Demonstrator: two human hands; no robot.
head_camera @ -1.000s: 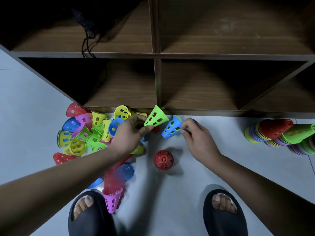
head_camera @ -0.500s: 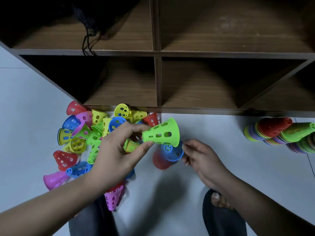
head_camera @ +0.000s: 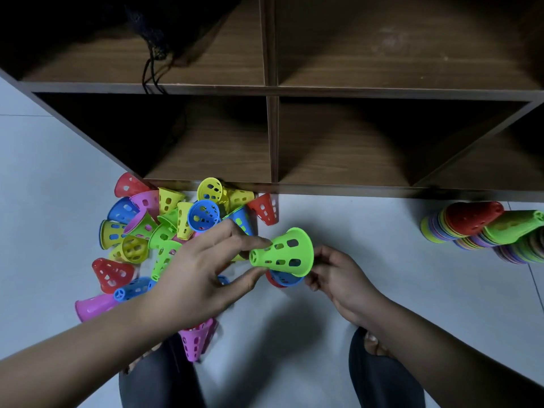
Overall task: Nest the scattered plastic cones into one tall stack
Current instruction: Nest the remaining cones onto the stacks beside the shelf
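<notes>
My left hand (head_camera: 203, 272) pinches a green cone (head_camera: 284, 254) by its narrow tip, holding it on its side above the floor with the wide mouth toward my right hand (head_camera: 338, 275). My right hand's fingers curl at the rim of a blue cone (head_camera: 287, 278), which sits over a red cone (head_camera: 272, 280); both are largely hidden under the green one. A heap of several loose coloured cones (head_camera: 164, 231) lies on the floor to the left, partly behind my left arm.
A brown wooden shelf unit (head_camera: 270, 136) with open compartments stands just beyond the cones. Two nested cone stacks (head_camera: 482, 231) lie on their sides at the far right. My two feet in dark slippers (head_camera: 382, 375) are at the bottom, with a purple cone (head_camera: 194, 340) beside the left one.
My left hand carried the green cone from near the shelf edge rightward and down, over the blue cone. My right hand brought the blue cone onto the red one and stays at its rim.
</notes>
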